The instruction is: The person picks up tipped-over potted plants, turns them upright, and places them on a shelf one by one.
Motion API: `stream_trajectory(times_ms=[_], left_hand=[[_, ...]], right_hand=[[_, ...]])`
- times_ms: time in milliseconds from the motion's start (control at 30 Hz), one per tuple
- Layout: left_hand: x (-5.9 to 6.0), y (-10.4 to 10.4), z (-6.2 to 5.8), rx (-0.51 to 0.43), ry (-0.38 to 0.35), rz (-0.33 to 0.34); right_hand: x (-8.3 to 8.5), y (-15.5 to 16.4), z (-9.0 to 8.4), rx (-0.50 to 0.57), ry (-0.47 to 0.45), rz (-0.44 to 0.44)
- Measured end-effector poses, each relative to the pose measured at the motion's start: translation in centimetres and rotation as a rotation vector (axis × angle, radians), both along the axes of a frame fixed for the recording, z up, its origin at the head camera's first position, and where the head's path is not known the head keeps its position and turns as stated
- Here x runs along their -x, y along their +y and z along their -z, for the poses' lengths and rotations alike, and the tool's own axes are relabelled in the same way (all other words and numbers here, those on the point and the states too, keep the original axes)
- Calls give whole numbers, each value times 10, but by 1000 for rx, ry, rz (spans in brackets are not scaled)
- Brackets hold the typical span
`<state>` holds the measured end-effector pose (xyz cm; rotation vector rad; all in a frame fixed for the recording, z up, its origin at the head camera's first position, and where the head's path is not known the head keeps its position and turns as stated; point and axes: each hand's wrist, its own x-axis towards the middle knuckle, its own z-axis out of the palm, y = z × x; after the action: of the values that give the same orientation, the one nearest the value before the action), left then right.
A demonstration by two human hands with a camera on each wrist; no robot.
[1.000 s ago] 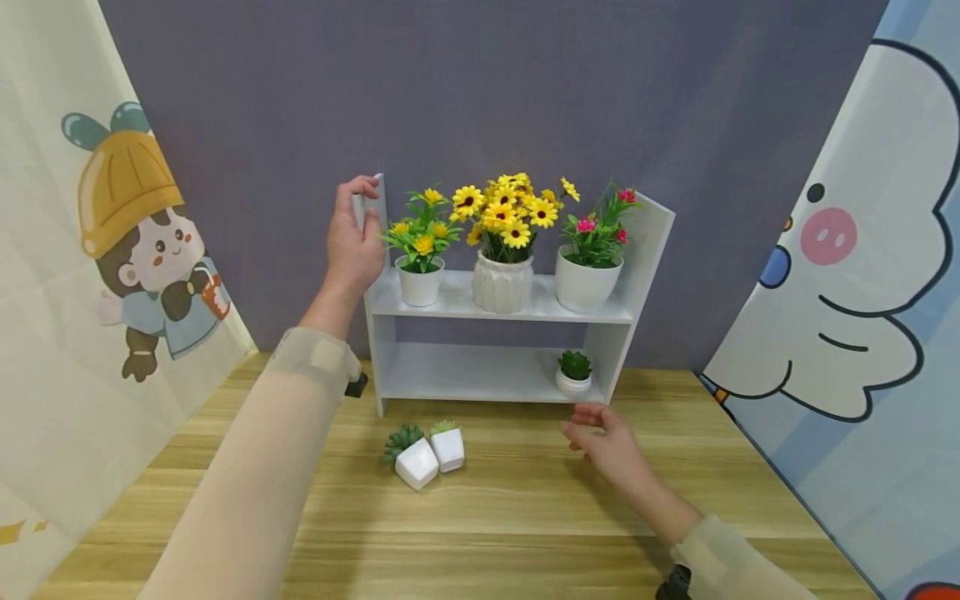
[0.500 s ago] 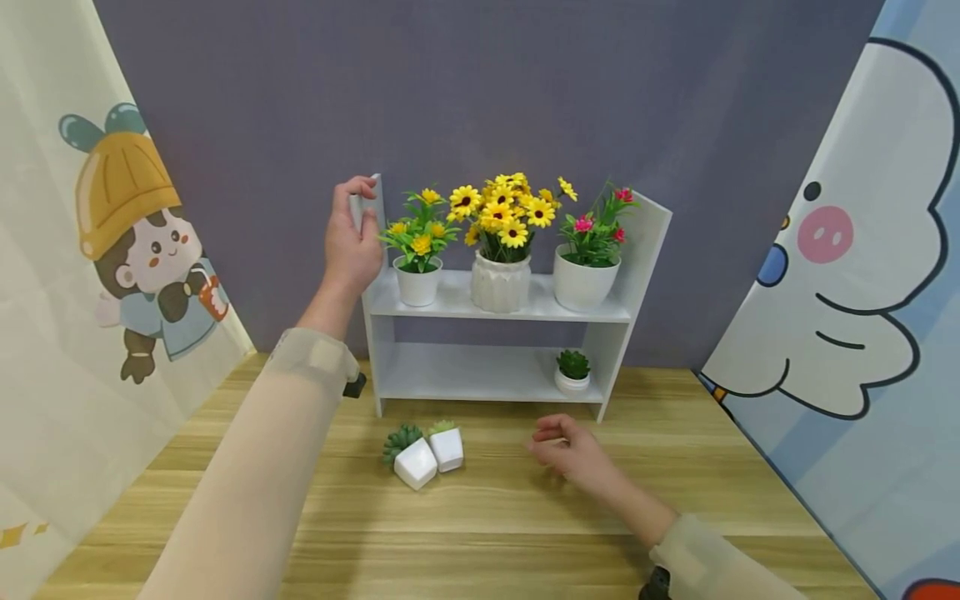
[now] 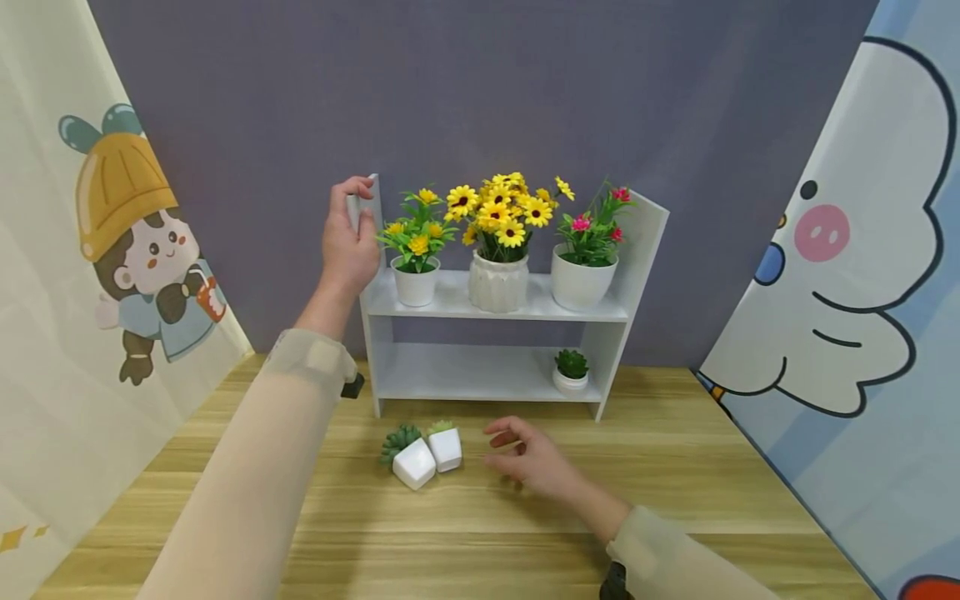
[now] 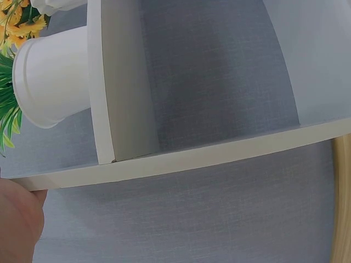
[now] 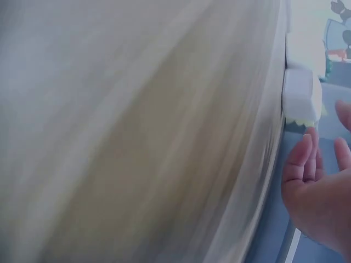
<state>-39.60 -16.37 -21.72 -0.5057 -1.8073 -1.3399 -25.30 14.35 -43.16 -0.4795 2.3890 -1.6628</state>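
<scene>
Head view: left hand (image 3: 348,237) gripping top of left side panel of white shelf (image 3: 495,310). Right hand (image 3: 528,458) hovering over table (image 3: 675,492), fingers relaxed, holding nothing, just right of two small white succulent pots (image 3: 423,454) lying in front of shelf.

Left wrist view: fingertip (image 4: 19,219) pressing against shelf edge (image 4: 181,161).

Right wrist view: fingers (image 5: 307,159) spreading loosely, near white pot (image 5: 300,96); picture blurring.
</scene>
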Motion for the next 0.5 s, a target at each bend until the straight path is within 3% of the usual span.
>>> stream_trajectory(times_ms=[500], left_hand=[[-1, -1, 1, 9, -5, -7]], right_hand=[[5, -43, 4, -15, -51, 27]])
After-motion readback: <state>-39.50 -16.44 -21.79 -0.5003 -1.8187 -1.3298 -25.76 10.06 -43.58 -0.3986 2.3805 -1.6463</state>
